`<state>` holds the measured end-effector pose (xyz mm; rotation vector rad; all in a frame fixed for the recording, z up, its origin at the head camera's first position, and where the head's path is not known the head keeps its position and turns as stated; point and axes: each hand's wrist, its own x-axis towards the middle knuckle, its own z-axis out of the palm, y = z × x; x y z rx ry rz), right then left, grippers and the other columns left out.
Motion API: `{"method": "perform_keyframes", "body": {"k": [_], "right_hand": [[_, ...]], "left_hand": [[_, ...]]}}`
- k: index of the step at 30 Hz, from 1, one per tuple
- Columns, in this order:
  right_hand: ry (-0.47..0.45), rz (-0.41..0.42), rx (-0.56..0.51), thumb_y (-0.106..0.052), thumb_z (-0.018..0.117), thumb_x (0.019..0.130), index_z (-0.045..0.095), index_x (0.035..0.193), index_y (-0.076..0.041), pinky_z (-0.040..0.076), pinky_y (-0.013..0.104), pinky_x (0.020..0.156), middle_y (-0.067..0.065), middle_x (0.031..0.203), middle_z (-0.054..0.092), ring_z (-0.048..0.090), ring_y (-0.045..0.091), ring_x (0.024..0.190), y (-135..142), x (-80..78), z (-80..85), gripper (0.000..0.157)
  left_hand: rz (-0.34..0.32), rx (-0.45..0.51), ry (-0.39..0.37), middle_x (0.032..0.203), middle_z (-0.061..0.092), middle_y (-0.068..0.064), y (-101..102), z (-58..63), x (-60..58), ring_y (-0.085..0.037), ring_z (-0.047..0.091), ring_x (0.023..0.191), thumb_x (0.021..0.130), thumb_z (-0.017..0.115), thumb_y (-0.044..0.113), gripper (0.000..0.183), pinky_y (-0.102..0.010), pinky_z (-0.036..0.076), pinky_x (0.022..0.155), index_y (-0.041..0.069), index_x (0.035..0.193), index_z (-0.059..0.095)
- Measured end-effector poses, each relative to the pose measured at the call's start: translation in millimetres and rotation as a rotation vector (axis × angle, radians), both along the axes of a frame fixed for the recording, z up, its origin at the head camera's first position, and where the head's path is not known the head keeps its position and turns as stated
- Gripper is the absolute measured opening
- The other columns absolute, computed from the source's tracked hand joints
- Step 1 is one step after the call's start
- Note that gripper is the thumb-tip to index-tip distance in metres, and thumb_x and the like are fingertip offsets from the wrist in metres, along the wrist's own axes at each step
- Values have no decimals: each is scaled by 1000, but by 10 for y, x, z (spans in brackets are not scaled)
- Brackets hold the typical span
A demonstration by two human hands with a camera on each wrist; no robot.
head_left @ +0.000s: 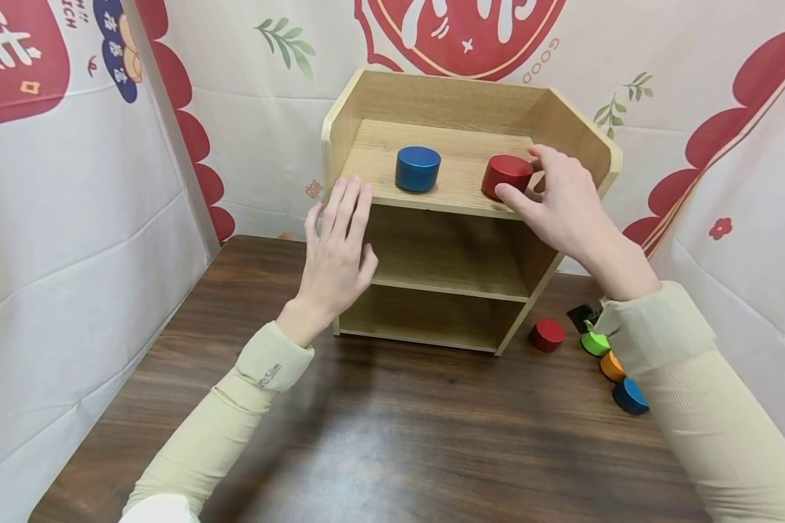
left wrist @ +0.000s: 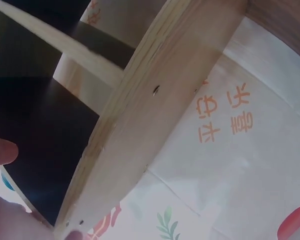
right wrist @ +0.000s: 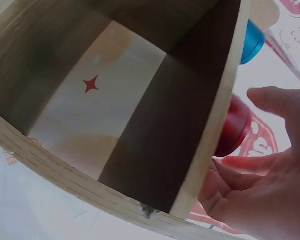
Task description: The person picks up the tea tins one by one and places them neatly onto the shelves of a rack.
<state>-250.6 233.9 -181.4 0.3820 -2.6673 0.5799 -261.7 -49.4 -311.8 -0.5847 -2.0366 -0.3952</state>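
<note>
In the head view, a round red metal tin (head_left: 505, 174) stands on the top board of a small wooden shelf (head_left: 451, 207), near its front right. My right hand (head_left: 565, 200) is around the tin's right side, thumb at the front and fingers behind. The right wrist view shows a gap between the thumb of this hand (right wrist: 270, 175) and the red tin (right wrist: 235, 127). A blue round tin (head_left: 418, 169) stands to the left on the same board. My left hand (head_left: 336, 254) has its fingers straight, fingertips at the shelf's front left edge.
On the dark wooden table (head_left: 392, 436), right of the shelf, lie another red tin (head_left: 548, 335), a green one (head_left: 595, 343), an orange one (head_left: 612, 366) and a blue one (head_left: 631, 396), near a small black object (head_left: 584, 317). Printed cloth (head_left: 262, 145) hangs behind and at both sides.
</note>
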Motion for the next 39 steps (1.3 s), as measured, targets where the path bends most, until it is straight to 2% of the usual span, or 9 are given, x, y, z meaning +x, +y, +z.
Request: {"method": "perform_keyframes", "body": {"k": [3,8,13,17,23,27,30,36,39], "right_hand": [[24,-6,-17,-36,58,91,34,147,-2,36,52,91,25,128,53,52,38,105,-3,78,-16,69],[111,-1,-23,-33,57,92,39,143,-2,33,52,92,24,127,50,50,38,103,5,267,-68,63],[265,40,-23,-26,61,91,49,133,1,35,46,82,23,119,56,51,35,95,39,462,-171,51],[358,60,-29,-20,64,88,57,123,3,35,43,79,21,108,62,54,32,89,130,571,-391,42],[374,18,-31,-17,66,87,62,111,3,39,44,75,19,94,63,55,31,88,331,625,-887,31],[346,-34,-43,-16,64,88,63,106,2,42,51,78,20,95,63,56,36,96,497,606,-1165,26],[280,-91,-46,-18,60,91,62,106,1,42,57,79,22,101,63,56,39,100,641,550,-1346,25],[9,-221,-15,-35,50,97,56,119,4,42,61,79,27,115,58,54,43,104,1036,382,-1761,46],[-112,-246,14,-44,50,95,49,126,9,42,62,82,33,121,54,52,47,106,1233,305,-1966,61]], "left_hand": [[5,-11,18,157,29,-13,6,-64,45,-26,19,149,80,53,9,74,-58,15,113,9,150,31],[-12,-30,81,152,36,-17,38,-183,107,-31,29,144,79,54,7,66,-63,19,110,9,143,42],[-33,-74,39,144,43,-16,60,-313,136,-31,38,137,79,53,7,59,-66,20,108,9,137,47],[-22,-138,-28,141,48,-14,71,-439,154,-30,42,133,78,55,9,58,-68,20,107,9,136,49],[26,-188,-117,138,53,-10,76,-593,174,-28,44,131,78,56,11,57,-71,16,107,10,135,51],[40,-202,-162,139,52,-10,73,-669,176,-30,42,133,79,57,12,58,-73,17,106,11,136,50],[55,-205,-188,140,50,-10,55,-713,174,-31,41,135,79,58,12,59,-74,20,104,12,137,49],[61,-206,-221,143,48,-11,37,-781,163,-32,40,136,79,58,13,59,-73,21,104,12,137,49],[63,-203,-232,142,49,-11,39,-810,158,-33,40,136,79,58,12,58,-72,22,105,11,137,49]]}}
